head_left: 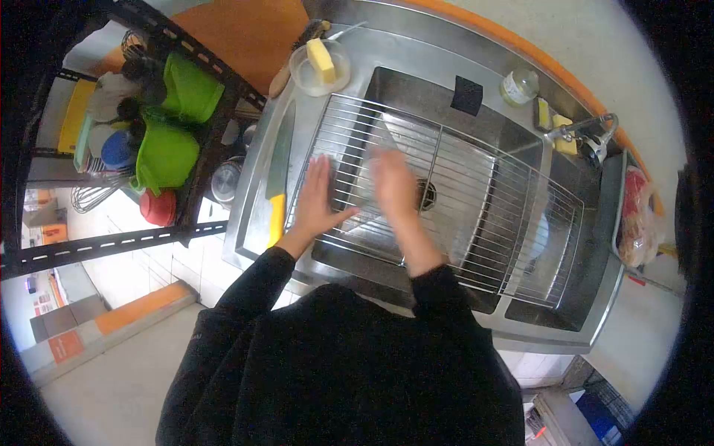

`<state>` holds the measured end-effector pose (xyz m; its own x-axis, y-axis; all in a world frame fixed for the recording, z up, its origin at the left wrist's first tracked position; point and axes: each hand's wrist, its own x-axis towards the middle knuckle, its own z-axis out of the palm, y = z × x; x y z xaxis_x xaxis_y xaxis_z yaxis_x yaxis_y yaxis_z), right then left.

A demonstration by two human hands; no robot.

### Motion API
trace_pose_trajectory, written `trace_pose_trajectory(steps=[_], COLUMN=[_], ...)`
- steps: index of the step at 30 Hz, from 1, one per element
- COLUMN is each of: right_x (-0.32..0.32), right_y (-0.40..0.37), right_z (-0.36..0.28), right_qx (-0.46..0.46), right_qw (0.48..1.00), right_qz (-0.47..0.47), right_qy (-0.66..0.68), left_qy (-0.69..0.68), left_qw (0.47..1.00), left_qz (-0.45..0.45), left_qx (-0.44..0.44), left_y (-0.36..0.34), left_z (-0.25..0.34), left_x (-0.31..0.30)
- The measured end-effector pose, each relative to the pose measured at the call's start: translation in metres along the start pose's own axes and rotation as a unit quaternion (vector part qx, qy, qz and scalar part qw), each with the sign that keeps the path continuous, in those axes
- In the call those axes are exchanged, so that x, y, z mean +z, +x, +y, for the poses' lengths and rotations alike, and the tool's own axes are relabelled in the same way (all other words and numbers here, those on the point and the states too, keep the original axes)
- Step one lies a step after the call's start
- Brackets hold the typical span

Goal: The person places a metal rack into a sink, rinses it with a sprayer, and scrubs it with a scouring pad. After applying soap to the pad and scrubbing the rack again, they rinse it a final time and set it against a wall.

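A wire cooling rack (484, 195) lies across the sink basins. My left hand (317, 199) rests on the rack's left end, fingers stretched out and the thumb pointing right. Over the rack to its right, my right hand (396, 189) is smeared by motion, with the fingers looking curled. A thin greyish shape shows just above those fingers, too blurred to name. To the left of my left hand, a large knife with a yellow handle (277, 215) lies on the steel ledge.
A yellow sponge (321, 61) sits in a clear bowl (301, 76) at the upper left. A jar (520, 87), more sponges and a tap (584, 128) line the back. Green containers (168, 154) fill a shelf at left. Packaged goods (637, 223) lie at right.
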<state>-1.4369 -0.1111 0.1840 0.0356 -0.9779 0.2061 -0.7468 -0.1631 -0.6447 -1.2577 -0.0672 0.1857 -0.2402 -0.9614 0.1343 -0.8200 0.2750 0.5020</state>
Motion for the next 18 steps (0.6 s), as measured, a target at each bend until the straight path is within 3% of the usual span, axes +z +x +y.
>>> trace_pose_trajectory(steps=[1,4,8,11,13,15,18], right_x=[0.033,0.02,-0.03,-0.038,0.006,0.032,0.054], right_y=[-0.008,-0.023,-0.045,-0.047,-0.042,-0.013,0.025], right_z=[-0.005,-0.024,0.049,0.054,0.055,-0.007,-0.026], right_qx=[-0.021,-0.062,0.115,0.02,-0.061,-0.071,-0.085], right_qw=[0.998,0.972,0.97,0.976,0.988,0.973,0.979], right_qz=[-0.053,-0.132,-0.139,-0.087,-0.045,-0.156,-0.167], right_qy=[-0.018,-0.186,-0.165,-0.198,-0.134,-0.157,-0.081], left_qy=[0.066,0.114,0.144,0.117,0.094,0.099,0.087], left_qw=[0.998,0.993,0.988,0.99,0.994,0.993,0.995], left_qz=[0.008,-0.028,-0.053,-0.068,-0.058,-0.064,-0.044], left_qx=[-0.004,-0.006,-0.018,-0.027,-0.018,-0.005,-0.017], left_y=[-0.002,-0.003,-0.003,-0.001,0.001,-0.004,0.003], left_z=[-0.007,-0.016,-0.014,-0.008,-0.008,-0.014,-0.014], left_x=[-0.001,0.005,0.001,0.009,0.011,0.019,0.009])
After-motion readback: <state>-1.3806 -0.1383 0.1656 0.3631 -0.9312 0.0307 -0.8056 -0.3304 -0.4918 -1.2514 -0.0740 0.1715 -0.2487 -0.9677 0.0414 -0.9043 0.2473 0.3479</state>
